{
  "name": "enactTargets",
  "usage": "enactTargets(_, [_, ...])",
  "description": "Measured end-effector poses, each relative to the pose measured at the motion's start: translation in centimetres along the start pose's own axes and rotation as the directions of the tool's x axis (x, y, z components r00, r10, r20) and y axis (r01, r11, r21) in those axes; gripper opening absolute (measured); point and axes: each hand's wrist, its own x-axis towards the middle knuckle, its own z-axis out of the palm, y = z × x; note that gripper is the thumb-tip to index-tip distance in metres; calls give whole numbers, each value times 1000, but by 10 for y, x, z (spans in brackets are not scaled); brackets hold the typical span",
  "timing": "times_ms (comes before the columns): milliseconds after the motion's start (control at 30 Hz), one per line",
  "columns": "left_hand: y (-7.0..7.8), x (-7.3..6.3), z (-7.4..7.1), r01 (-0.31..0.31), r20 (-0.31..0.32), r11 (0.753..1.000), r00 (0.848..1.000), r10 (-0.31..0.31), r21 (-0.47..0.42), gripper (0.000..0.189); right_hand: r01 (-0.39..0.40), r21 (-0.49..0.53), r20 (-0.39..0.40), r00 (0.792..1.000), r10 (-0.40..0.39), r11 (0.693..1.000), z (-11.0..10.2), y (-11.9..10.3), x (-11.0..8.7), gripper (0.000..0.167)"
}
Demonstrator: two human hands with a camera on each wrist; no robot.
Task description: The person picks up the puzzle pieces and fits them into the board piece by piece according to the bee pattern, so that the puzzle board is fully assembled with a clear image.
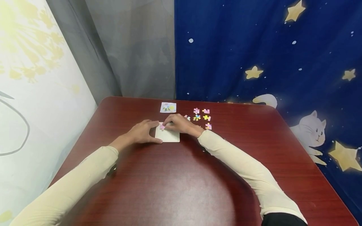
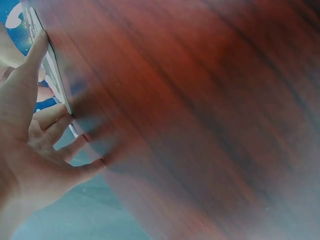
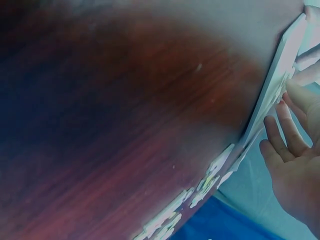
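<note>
A square white puzzle board (image 1: 171, 137) lies flat on the dark red table. My left hand (image 1: 141, 131) holds it at the left side, thumb at the near edge and forefinger at the far left corner. In the left wrist view the other fingertips (image 2: 97, 165) rest on the tabletop. My right hand (image 1: 179, 123) reaches over the board from the right. Its thumb and forefinger pinch a pink jigsaw piece (image 1: 162, 126) at the board's far left corner. The right wrist view shows this hand (image 3: 295, 165) low over the board, its other fingers loosely bent.
Several loose jigsaw pieces (image 1: 197, 117) lie to the right of the board, partly behind my right hand. Beyond the board is a small picture card (image 1: 168, 107) with a bee on it. Grey and blue curtains (image 1: 215, 56) hang behind the table (image 1: 169, 182).
</note>
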Motion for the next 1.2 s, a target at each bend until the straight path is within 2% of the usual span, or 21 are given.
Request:
enactTargets(367, [-1,0,2,-2,11,1000,1000,2,6,104,-33,-46,0,999,33,998,7,-3,3,20])
enactTargets(700, [-2,0,5,7,13,1000,1000,-7,4,104,-66,1,21,998,66,998,6,-3,7,19])
enactTargets(933, [0,0,2,-3,13,1000,1000,3,-1,98,-77,35,14,997,77,996,4,1,11,19])
enactTargets(1200, [-1,2,0,-4,21,1000,1000,4,7,97,-113,30,10,994,113,993,3,1,12,19])
